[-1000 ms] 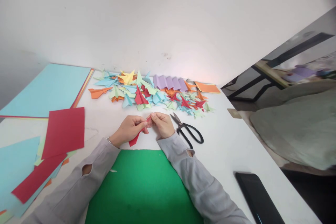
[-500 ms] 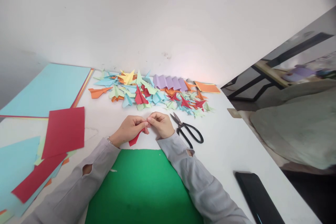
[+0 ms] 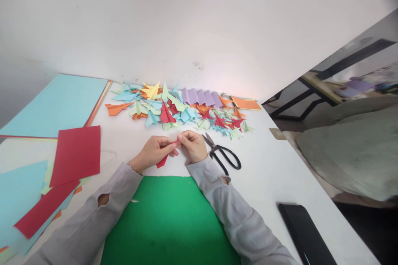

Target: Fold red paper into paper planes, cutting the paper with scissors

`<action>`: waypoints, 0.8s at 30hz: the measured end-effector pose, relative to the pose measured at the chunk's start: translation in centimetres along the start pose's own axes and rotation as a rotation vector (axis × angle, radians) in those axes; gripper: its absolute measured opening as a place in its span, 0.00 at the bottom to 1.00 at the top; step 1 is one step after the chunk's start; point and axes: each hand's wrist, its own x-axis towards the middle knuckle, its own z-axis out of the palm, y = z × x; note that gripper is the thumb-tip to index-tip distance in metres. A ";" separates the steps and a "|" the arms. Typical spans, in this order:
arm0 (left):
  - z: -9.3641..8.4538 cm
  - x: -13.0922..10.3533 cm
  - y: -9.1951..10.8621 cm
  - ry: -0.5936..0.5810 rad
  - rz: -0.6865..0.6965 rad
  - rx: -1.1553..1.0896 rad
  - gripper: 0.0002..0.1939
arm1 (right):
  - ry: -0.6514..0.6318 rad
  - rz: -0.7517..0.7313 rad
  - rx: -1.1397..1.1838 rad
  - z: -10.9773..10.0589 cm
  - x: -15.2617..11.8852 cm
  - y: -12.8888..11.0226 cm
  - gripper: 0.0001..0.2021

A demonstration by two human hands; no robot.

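Between both hands is a small folded piece of red paper [image 3: 162, 162], its lower end pointing down to the left and its upper part mostly covered by fingers. My left hand [image 3: 154, 151] pinches it between thumb and fingers. At its upper tip, the thumb and fingertips of my right hand [image 3: 192, 145] grip it. Just right of that hand lie scissors [image 3: 214, 148] with black handles, blades slightly parted. Behind the hands is a pile of folded paper planes [image 3: 167, 112] in several colours. A green mat [image 3: 168, 219] lies under my forearms.
On the left are a red paper square [image 3: 76, 155], a red strip [image 3: 46, 209] and large blue sheets [image 3: 62, 105]. A purple pleated paper [image 3: 201, 97] and orange paper [image 3: 247, 103] sit near the wall. A black phone-like object [image 3: 304, 232] lies at the right.
My right hand's fingertips have shifted slightly up and right, showing more red paper between the hands. The paper's lower end has moved a little up and right.
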 end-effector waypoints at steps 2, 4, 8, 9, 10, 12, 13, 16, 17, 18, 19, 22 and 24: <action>0.0 0.0 -0.1 0.000 -0.004 0.025 0.12 | 0.013 -0.009 0.000 0.1 0.0 -0.1 0.14; 0.0 0.0 -0.1 0.001 -0.005 0.056 0.12 | 0.027 -0.017 0.002 0.1 -0.1 -0.1 0.13; 0.1 -0.1 0.0 0.017 -0.008 0.119 0.12 | 0.023 -0.010 0.020 0.0 0.0 0.1 0.13; 0.1 -0.1 0.0 0.026 -0.015 0.133 0.11 | 0.010 -0.001 0.029 0.0 0.0 0.1 0.13; 0.1 -0.2 0.1 0.036 -0.023 0.143 0.11 | -0.006 0.011 0.040 -0.1 0.0 0.1 0.13; 0.1 -0.1 0.1 0.048 -0.031 0.151 0.11 | -0.042 0.039 0.054 -0.2 0.0 0.1 0.14; 0.1 -0.1 0.0 0.051 -0.030 0.151 0.11 | -0.060 0.050 0.053 -0.2 0.0 0.0 0.14; 0.0 -0.1 -0.3 0.056 -0.002 0.159 0.10 | -0.102 0.042 0.013 -0.2 0.1 -0.1 0.14; 0.0 -0.1 -0.5 0.059 0.012 0.163 0.10 | -0.113 0.029 -0.004 -0.2 0.1 -0.2 0.14; 0.0 0.0 -0.6 0.063 0.027 0.168 0.10 | -0.120 0.016 -0.017 -0.1 0.1 -0.2 0.14; -0.1 0.0 -0.8 0.066 0.041 0.172 0.10 | -0.126 0.004 -0.025 -0.1 0.1 -0.3 0.14; -0.1 0.0 -0.9 0.081 0.065 0.191 0.12 | -0.140 -0.024 -0.032 -0.1 0.0 -0.4 0.14; 0.0 -0.1 -0.7 0.094 0.069 0.198 0.13 | -0.147 -0.039 -0.035 0.0 0.0 -0.5 0.13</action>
